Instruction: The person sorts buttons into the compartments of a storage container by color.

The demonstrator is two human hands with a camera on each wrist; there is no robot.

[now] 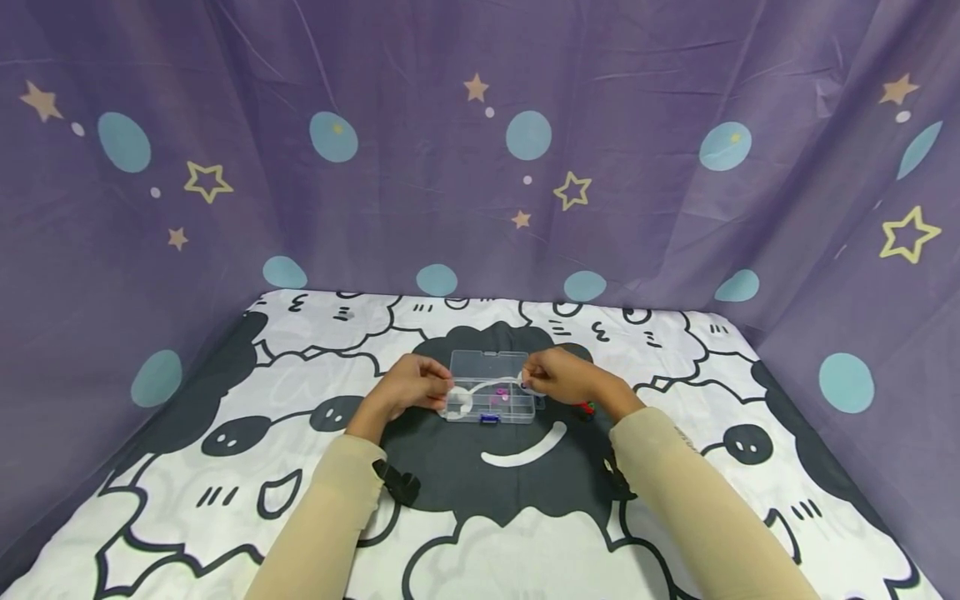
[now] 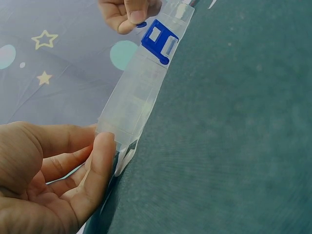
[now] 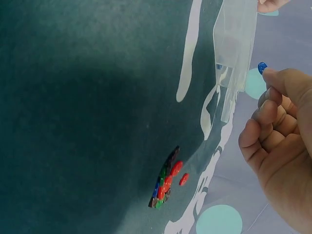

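Note:
A clear plastic compartment box [image 1: 472, 363] stands on the dark part of the cloth, its lid raised at the back. My left hand [image 1: 412, 387] grips the box's left end between thumb and fingers. Over the right side of the box, my right hand [image 1: 558, 375] pinches a small blue button [image 3: 262, 68] between thumb and forefinger, its other fingers curled. Several small pink pieces [image 1: 501, 392] lie in the compartments. A blue latch [image 2: 160, 41] sits on the box's front wall.
To the right of the box lies a small pile of red, green, blue and dark pieces [image 3: 165, 183], with one red piece [image 3: 184, 179] apart from it. The cartoon-sheep cloth [image 1: 525, 475] covers the surface. A purple curtain [image 1: 420, 192] hangs behind.

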